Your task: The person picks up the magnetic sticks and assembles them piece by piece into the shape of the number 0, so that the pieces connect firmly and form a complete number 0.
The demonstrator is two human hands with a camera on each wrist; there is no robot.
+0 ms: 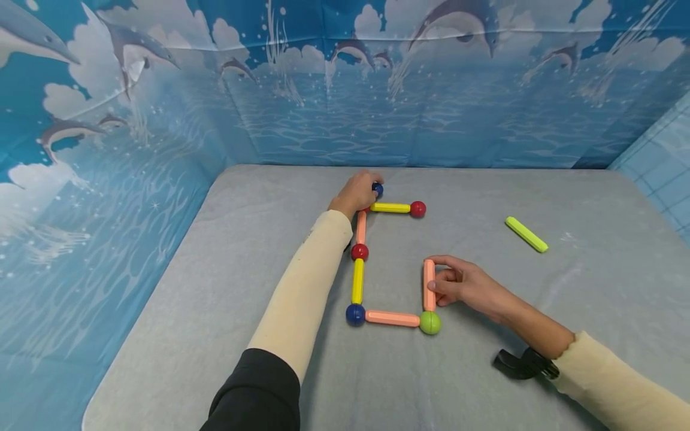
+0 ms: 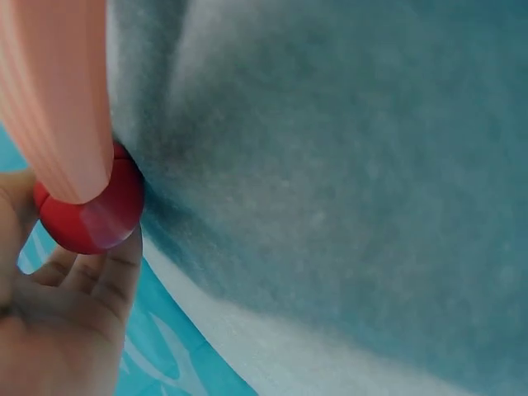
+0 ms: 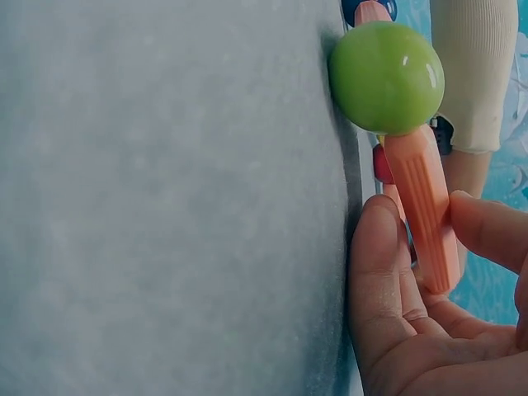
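In the head view my left hand (image 1: 358, 190) reaches to the far end of a chain of sticks and balls. Its fingers and thumb grip a blue ball (image 1: 378, 190), partly covered by the fingertips. Right beside them is a red ball (image 2: 92, 206), joined to a pink stick (image 2: 58, 91) in the left wrist view. My right hand (image 1: 457, 284) pinches another pink stick (image 1: 429, 285) between thumb and fingers. That stick's near end meets a green ball (image 1: 430, 323), large in the right wrist view.
A pink stick (image 1: 392, 318) links the green ball to a blue ball (image 1: 355, 315); a yellow stick (image 1: 358, 281) runs up to a red ball (image 1: 360, 252). At the far end, a yellow stick (image 1: 391, 208) bears a red ball (image 1: 417, 209). A loose yellow-green stick (image 1: 526, 234) lies right.
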